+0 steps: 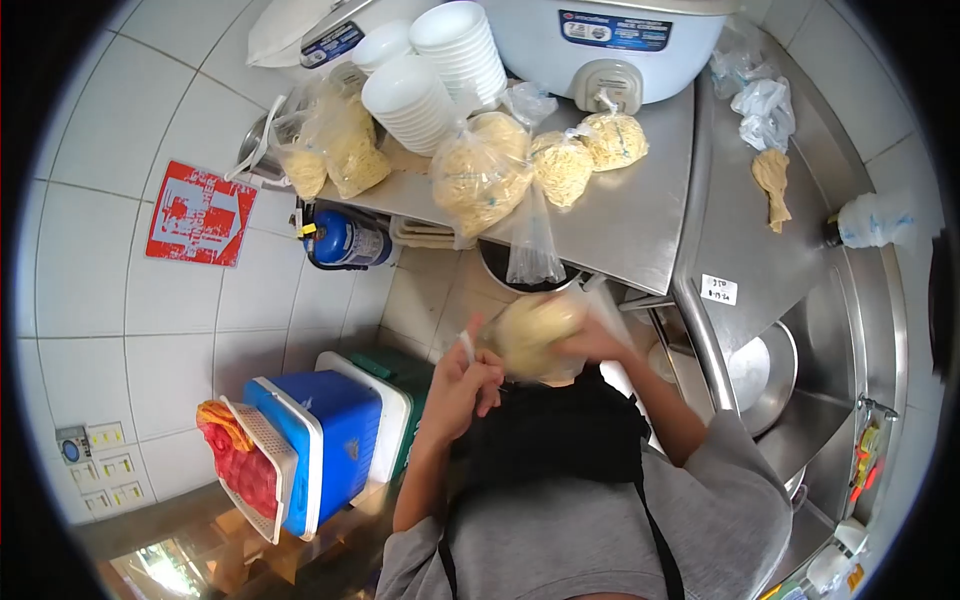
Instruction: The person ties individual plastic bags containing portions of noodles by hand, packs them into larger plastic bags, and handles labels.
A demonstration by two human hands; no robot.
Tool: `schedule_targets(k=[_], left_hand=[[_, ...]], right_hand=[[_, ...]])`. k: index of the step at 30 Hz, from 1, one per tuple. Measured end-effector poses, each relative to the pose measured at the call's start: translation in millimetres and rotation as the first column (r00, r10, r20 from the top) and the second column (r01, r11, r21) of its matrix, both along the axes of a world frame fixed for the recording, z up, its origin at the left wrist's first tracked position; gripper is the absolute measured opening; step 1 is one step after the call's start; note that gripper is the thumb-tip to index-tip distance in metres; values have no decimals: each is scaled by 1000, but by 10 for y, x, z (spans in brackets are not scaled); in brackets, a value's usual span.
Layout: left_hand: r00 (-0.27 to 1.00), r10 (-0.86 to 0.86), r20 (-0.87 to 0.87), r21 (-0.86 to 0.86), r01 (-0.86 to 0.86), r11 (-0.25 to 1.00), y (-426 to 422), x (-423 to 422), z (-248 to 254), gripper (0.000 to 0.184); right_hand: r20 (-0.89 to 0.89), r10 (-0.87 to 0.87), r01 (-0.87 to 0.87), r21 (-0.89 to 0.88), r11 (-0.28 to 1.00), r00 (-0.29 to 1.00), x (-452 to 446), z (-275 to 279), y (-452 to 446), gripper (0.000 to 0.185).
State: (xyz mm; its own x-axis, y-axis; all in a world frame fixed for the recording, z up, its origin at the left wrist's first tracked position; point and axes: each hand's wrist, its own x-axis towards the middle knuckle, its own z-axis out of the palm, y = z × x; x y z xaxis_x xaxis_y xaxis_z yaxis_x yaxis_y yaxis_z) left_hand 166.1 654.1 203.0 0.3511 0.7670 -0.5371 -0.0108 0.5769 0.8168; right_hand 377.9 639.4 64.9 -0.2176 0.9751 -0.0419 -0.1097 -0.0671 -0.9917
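Note:
A clear plastic bag of pale yellow noodles (540, 332), blurred by motion, is held up in front of my chest. My left hand (468, 385) is closed in a pinch at the bag's left side, with a thin whitish strip standing out between its fingers. I cannot tell if this strip is part of the bag. My right hand (598, 338), also smeared, grips the bag's right side, where loose clear plastic spreads. Just beyond, on the steel table, are a large bag of noodles (482, 178), a smaller noodle bag (562, 168) and another (615, 140).
Stacked white tubs (408, 100) and a rice cooker (640, 65) stand at the back. A fire extinguisher (345, 238) is below the table's left end. A blue cooler (335, 430) is at lower left. At right, a steel sink counter (735, 250) holds a metal bowl (780, 375).

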Motion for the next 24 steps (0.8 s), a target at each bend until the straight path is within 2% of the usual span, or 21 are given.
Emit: schedule_targets(k=[1,4,5,6,7,8,10,13,16,18,19,20,21,22,23,24], left_hand=[[1000,13,-3,15,-13,1000,5,27,10,74],[995,46,-93,37,-43,998,6,-143,35,74],[996,59,-70,11,-58,998,-19,-209,32,74],[997,68,-40,-12,-69,998,-26,-258,6,75],[996,84,-1,-39,-84,996,-52,-281,-14,75],[997,70,-17,-31,-71,997,-77,-251,-12,75],[997,58,-53,-18,-59,998,-115,-170,18,75],[996,85,-30,7,-84,996,-131,-277,-37,76],[994,107,-18,-10,-107,994,-159,-298,-42,75],[998,65,20,-8,-65,998,-137,-324,-80,75],[998,44,40,-7,-44,999,-121,-324,-100,75],[998,48,47,-9,-47,999,-102,-296,-111,75],[998,48,52,-16,-47,999,-80,-249,-118,75],[998,43,54,-19,-42,999,-74,-214,-115,75],[998,37,51,-10,-37,999,-63,-190,-99,74],[998,27,50,1,-27,1000,-47,-160,-79,73]], right_hand=[[62,52,-62,171,983,997,-350,-210,-27,46],[220,-30,-41,313,949,975,-198,-158,277,30],[169,-344,276,329,903,924,16,-64,516,19],[260,-579,413,487,770,773,346,106,760,28],[597,-733,407,611,679,326,511,595,928,37],[613,-790,243,763,599,24,740,609,1196,53],[679,-709,202,679,706,191,1146,262,1615,58],[656,-717,252,672,697,234,1270,233,1657,56],[505,-832,448,704,551,231,1301,240,1421,51],[314,-864,754,426,500,395,1152,406,981,56],[61,-807,777,237,583,587,998,467,717,56],[-223,-700,726,55,686,679,801,504,442,56],[-192,-639,650,-4,760,745,592,299,229,60],[109,-488,468,164,868,866,363,126,54,60],[390,-358,241,318,917,848,136,-46,-119,59],[386,-205,109,256,960,899,-169,-64,-160,49]])
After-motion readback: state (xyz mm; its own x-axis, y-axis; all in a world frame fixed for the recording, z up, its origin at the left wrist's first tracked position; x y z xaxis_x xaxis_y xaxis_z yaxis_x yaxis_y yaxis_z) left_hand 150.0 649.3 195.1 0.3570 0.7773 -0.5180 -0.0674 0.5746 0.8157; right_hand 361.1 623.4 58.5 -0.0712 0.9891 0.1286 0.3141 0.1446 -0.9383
